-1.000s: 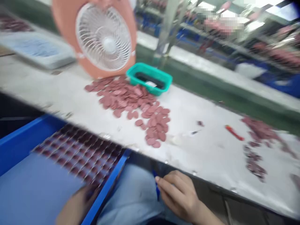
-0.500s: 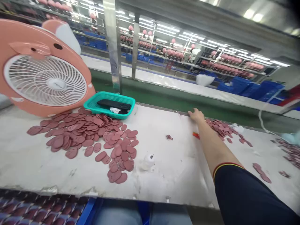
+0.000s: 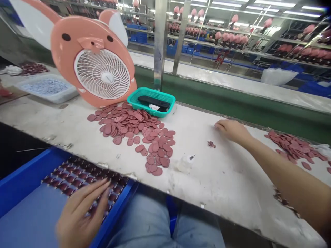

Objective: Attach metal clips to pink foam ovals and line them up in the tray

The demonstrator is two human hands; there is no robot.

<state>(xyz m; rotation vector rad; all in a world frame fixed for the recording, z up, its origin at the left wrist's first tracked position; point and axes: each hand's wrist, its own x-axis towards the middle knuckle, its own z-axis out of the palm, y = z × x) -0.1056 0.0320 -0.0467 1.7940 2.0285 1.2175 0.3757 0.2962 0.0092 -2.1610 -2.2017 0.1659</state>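
My left hand [image 3: 80, 213] lies flat with fingers spread on rows of dark pink oval pieces [image 3: 74, 172] set out in a blue tray [image 3: 23, 172] on my lap. My right hand [image 3: 231, 130] rests palm down on the white table [image 3: 227, 179], reached out far to the right, its fingers curled under. What they hold is hidden. A big loose pile of pink oval pieces [image 3: 134, 129] lies on the table between the hands. A small dark pink scrap [image 3: 211, 144] sits just left of my right hand.
A pink animal-shaped fan [image 3: 95, 69] stands at the back left, a teal basket [image 3: 141, 103] with a black object beside it. A small white bottle [image 3: 184, 162] lies mid-table. Another pile of pink pieces [image 3: 292, 144] is at the right, a pale tray [image 3: 46, 88] at the far left.
My right hand has pulled back left from the far table edge; the red object near it no longer shows. My left hand has come into view on the tray. The view swung left.
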